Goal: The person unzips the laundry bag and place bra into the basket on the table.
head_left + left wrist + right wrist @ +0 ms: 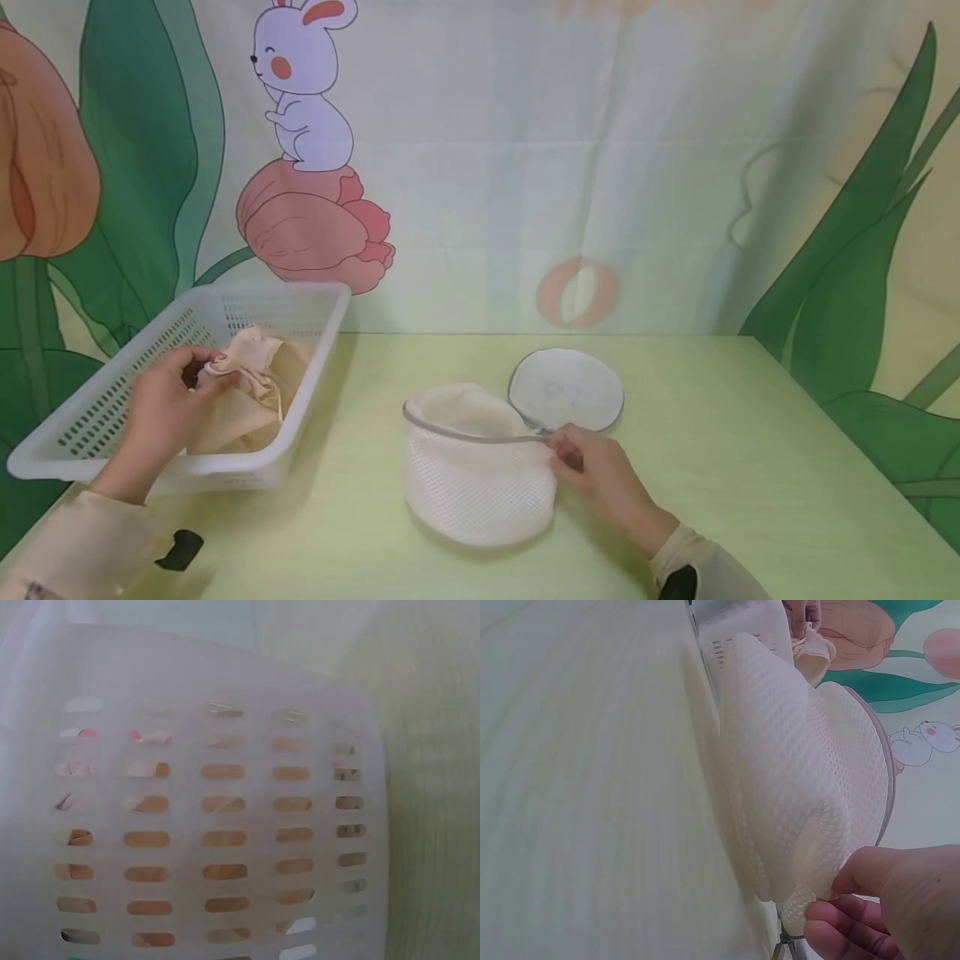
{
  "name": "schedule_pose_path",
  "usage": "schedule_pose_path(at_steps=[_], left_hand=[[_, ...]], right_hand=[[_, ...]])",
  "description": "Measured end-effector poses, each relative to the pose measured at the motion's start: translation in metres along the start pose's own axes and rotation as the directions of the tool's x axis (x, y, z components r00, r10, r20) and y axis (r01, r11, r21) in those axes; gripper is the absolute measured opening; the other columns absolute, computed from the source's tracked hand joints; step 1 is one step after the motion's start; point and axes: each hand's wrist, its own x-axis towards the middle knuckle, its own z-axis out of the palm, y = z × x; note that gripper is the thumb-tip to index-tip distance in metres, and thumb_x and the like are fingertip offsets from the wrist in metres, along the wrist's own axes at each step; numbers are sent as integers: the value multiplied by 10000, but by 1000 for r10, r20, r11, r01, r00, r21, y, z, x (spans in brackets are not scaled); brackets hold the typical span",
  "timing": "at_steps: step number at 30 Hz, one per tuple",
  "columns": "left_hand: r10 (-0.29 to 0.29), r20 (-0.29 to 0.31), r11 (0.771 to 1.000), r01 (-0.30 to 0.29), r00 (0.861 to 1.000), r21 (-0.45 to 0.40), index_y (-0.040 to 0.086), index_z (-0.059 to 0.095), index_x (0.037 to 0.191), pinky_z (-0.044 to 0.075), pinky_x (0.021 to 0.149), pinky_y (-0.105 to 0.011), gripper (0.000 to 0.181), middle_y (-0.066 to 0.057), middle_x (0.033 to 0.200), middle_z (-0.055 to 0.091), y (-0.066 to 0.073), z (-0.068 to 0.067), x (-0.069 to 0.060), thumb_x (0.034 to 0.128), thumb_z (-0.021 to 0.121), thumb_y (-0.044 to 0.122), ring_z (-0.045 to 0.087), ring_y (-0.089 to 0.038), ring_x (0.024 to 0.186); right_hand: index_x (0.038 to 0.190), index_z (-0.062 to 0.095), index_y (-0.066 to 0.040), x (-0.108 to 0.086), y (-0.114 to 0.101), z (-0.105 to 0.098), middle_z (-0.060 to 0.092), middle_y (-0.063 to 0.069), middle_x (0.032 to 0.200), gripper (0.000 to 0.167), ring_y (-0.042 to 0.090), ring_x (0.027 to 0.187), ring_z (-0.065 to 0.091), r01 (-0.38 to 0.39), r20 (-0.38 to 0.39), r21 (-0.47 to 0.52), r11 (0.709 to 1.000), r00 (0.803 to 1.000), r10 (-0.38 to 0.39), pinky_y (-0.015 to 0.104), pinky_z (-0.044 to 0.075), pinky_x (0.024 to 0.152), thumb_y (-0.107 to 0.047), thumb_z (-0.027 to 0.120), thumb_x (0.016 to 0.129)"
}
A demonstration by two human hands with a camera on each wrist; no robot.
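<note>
My left hand (161, 408) is over the white plastic basket (330, 350), its thumb and fingers pinching a bunched, peach-coloured cloth (251, 392). Part of that cloth still lies within the basket walls. On the table stands a white mesh laundry bag (480, 487), round, with a grey zip rim and its top open. With thumb and fingers, my right hand (600, 475) grips the bag's rim at the right side. Behind it the round lid (566, 390) lies folded back on the table. In the right wrist view the mesh wall (780, 765) rises beside the pinching fingers (862, 870).
The pale green table (720, 467) stretches to the right of the bag. A printed curtain (480, 167) with a rabbit and tulips hangs along the table's back edge. In the left wrist view, the slotted basket wall (187, 667) fills most of the picture, peach cloth showing through the slots.
</note>
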Motion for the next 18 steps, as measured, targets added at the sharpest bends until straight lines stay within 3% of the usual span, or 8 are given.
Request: schedule_pose_path(at_steps=[6, 10, 18], left_hand=[[55, 102, 997, -60, 993, 41, -49, 584, 1077, 381, 554, -190, 305, -217, 967, 579, -7, 5, 2, 884, 685, 164, 467, -266, 825], [51, 164, 997, -59, 985, 47, -42, 574, 1059, 373, 541, -217, 308, -197, 936, 573, -9, 6, 6, 876, 695, 175, 467, -254, 809], [39, 201, 996, -56, 979, 76, -46, 552, 1062, 405, 545, -228, 276, -209, 937, 556, -22, 7, 18, 884, 673, 126, 481, -276, 811]], right_hand=[[865, 621, -152, -1, 1, 0, 679, -47, 785, 118, 39, 726, 601, 12, -7, 3, 1000, 1000, -12, 206, 499, 672, -63, 688, 826], [864, 622, -148, -1, 2, 1, 676, -44, 783, 121, 32, 718, 587, 21, -9, 8, 1000, 1000, -21, 201, 494, 665, -53, 686, 824], [871, 628, -143, 0, 2, 2, 675, -47, 781, 121, 24, 712, 581, 17, -4, 20, 1000, 1000, -16, 196, 491, 659, -46, 683, 823]])
